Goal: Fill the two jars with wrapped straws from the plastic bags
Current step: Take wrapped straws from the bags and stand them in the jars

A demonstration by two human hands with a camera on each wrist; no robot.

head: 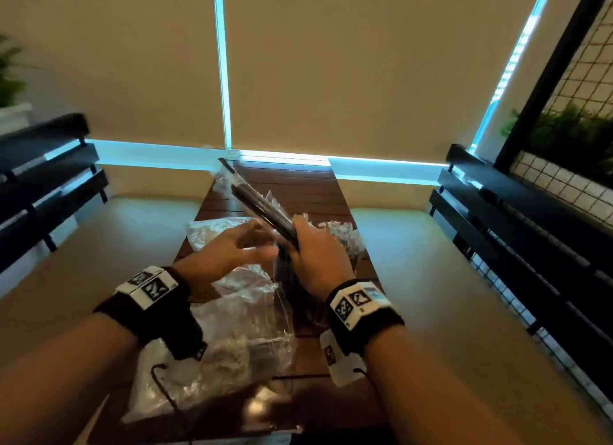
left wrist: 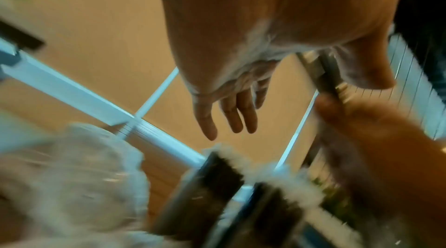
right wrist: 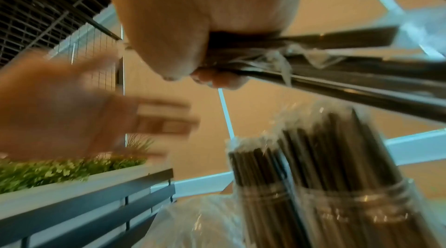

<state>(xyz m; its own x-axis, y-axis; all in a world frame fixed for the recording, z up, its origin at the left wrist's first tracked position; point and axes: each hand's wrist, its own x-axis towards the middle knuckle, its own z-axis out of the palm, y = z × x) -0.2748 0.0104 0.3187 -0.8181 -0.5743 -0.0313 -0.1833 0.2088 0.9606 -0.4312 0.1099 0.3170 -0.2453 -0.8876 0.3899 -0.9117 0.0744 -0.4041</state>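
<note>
My right hand (head: 310, 250) grips a bundle of dark wrapped straws (head: 255, 200) that slants up and to the left over the table; the right wrist view shows the fingers curled round the bundle (right wrist: 313, 55). My left hand (head: 247, 243) hovers just left of it, fingers spread and straight (left wrist: 231, 116), holding nothing. Two glass jars (right wrist: 263, 202) (right wrist: 362, 208) stand side by side below the right hand, each packed with upright dark straws in clear wrappers. Clear plastic bags (head: 232, 331) lie crumpled on the near part of the table.
The narrow brown slatted table (head: 298, 185) runs away from me between two pale benches with dark slatted backs (head: 517, 219). Another clear bag (head: 212, 229) lies left of the hands. Green plants (head: 570, 129) sit behind a wire grid on the right.
</note>
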